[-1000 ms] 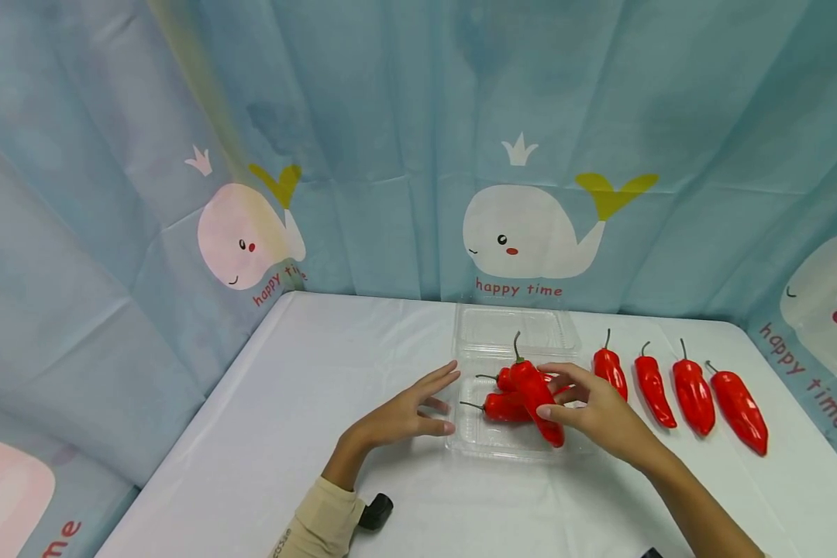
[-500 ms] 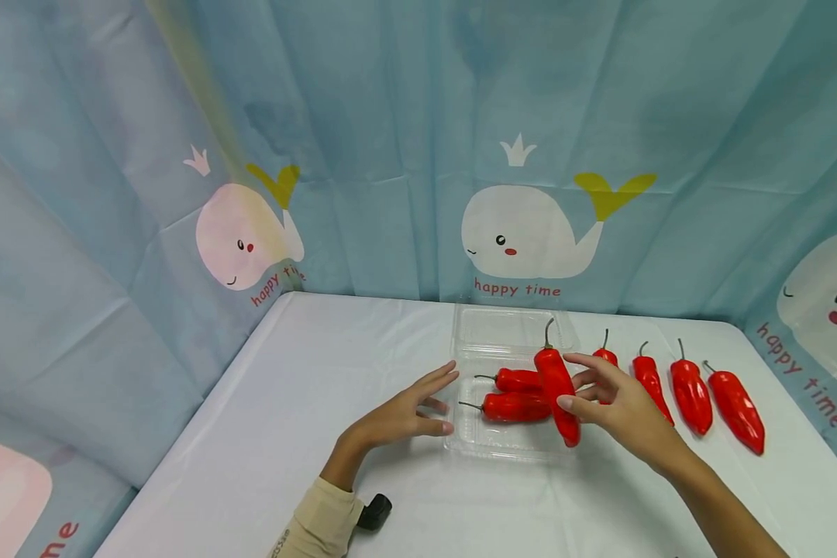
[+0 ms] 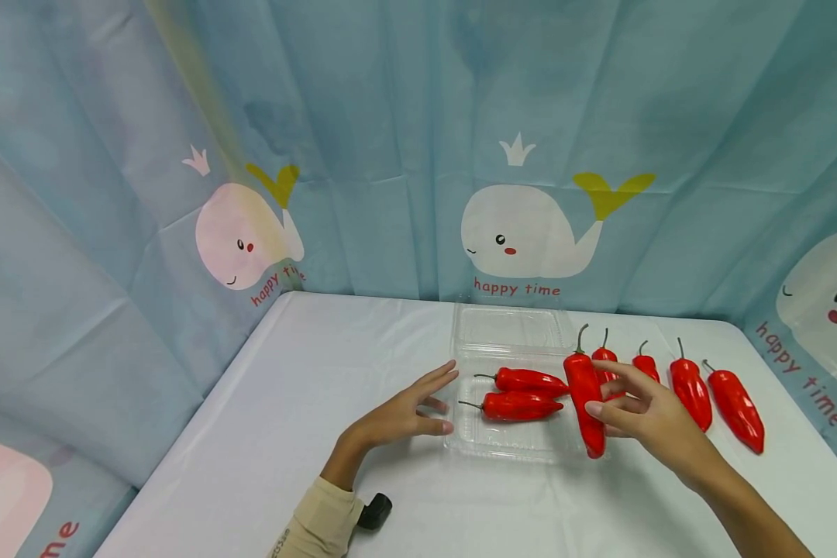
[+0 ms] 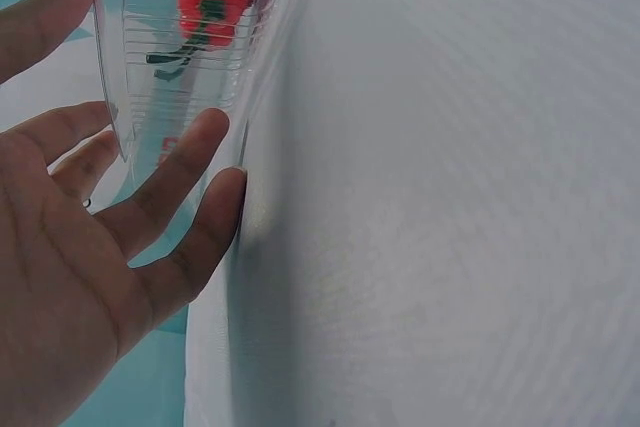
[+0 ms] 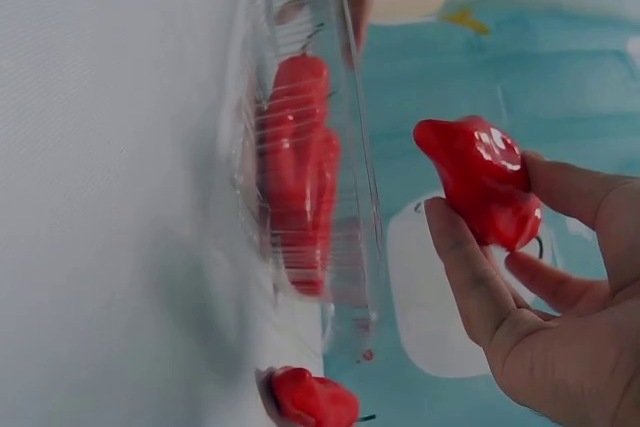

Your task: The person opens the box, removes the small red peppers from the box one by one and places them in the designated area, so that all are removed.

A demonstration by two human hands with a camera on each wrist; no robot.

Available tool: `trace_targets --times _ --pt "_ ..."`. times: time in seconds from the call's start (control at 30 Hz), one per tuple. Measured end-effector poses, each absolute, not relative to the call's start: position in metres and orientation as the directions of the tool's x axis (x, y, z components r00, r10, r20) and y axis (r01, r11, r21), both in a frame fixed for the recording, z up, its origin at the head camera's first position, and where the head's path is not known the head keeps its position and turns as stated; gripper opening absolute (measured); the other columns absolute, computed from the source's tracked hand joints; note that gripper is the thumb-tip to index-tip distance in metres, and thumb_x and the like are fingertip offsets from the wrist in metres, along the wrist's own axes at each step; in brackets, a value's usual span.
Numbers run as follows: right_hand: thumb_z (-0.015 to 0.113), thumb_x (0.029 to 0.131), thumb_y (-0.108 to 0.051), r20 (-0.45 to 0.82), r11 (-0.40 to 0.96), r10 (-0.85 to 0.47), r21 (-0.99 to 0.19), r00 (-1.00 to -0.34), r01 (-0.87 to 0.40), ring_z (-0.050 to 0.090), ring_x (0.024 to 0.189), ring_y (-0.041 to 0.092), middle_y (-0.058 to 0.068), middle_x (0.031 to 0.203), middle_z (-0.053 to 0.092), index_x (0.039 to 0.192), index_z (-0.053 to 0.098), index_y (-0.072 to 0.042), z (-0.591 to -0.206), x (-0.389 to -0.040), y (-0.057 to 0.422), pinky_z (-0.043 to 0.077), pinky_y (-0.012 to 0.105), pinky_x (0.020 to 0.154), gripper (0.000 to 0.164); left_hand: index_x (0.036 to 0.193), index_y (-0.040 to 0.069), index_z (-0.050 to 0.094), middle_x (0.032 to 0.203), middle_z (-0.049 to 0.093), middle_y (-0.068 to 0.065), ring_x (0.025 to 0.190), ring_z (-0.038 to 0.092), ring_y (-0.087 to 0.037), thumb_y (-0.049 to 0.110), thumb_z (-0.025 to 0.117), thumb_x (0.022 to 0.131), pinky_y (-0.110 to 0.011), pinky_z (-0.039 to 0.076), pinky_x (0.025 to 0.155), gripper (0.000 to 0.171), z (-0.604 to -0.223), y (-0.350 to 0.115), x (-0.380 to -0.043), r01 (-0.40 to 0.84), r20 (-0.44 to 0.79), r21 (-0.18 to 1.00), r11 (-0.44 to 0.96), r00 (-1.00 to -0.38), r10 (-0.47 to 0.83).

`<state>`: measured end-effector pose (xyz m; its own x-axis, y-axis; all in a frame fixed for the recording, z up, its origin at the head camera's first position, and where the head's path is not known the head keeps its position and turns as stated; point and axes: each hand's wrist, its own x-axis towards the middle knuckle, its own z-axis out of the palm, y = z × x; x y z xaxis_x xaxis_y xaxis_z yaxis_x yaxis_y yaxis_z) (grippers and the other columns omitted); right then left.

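Red pepper: it is in your right hand, up off the counter, near the right side of the clear box. Its stem points away from you. It is well apart from your left hand.
Right hand: your thumb and fingers pinch the pepper around its middle.
Left hand: your fingers are spread wide and hold nothing. They are at the left side of the box, but I cannot tell if they touch it.
Box: open, its lid lying back on the far side. Two peppers lie inside, side by side, stems toward your left hand.
Row: four more peppers lie to the right of the box. Your right hand hides bits of the nearest two.
Behind: a blue curtain with whales on it.
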<state>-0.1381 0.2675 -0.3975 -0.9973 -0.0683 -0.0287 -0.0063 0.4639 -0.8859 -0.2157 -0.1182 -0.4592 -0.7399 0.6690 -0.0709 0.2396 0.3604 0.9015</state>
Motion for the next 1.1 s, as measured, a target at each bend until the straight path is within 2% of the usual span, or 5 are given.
trace_targets --times 0.13,0.37,0.87,1.1 --pt "0.075 0.100 -0.032 -0.069 0.484 -0.034 -0.874 -0.997 0.044 0.072 0.102 0.015 0.021 0.132 0.057 0.164 0.038 -0.012 -0.401 -0.135 0.274 0.066 0.043 0.079 0.077 0.170 0.023 0.026 0.177 0.013 0.015 0.134 0.061 -0.022 0.033 0.073 0.097 -0.033 0.054 0.102 0.088 -0.459 -0.118 -0.215 0.235 -0.075 0.902 0.363 -0.742 0.666" --pt "0.076 0.099 -0.032 -0.111 0.473 0.013 -0.875 -0.994 0.104 0.071 0.097 0.012 0.021 0.127 0.058 0.164 0.035 -0.009 -0.407 -0.128 0.289 0.066 0.046 0.079 0.081 0.171 0.020 0.025 0.179 0.012 0.004 0.135 0.060 -0.027 0.032 0.072 0.097 -0.035 0.055 0.103 0.088 -0.460 -0.118 -0.216 0.253 -0.058 0.902 0.350 -0.733 0.678" --pt "0.075 0.098 -0.043 -0.270 0.500 0.097 -0.819 -0.958 0.282 0.071 0.102 0.012 0.020 0.128 0.059 0.167 0.025 -0.004 -0.424 -0.122 0.316 0.065 0.044 0.083 0.094 0.171 0.019 0.025 0.179 0.012 0.008 0.135 0.060 -0.027 0.032 0.072 0.097 -0.036 0.054 0.104 0.088 -0.460 -0.118 -0.216 0.256 -0.059 0.900 0.353 -0.731 0.680" --pt "0.076 0.098 -0.044 -0.330 0.527 0.128 -0.776 -0.935 0.346 0.070 0.100 0.012 0.020 0.125 0.063 0.164 0.025 0.002 -0.434 -0.122 0.321 0.065 0.044 0.083 0.095 0.171 0.018 0.025 0.179 0.012 0.004 0.135 0.060 -0.028 0.032 0.072 0.097 -0.036 0.054 0.104 0.088 -0.459 -0.118 -0.216 0.261 -0.055 0.898 0.354 -0.732 0.679"
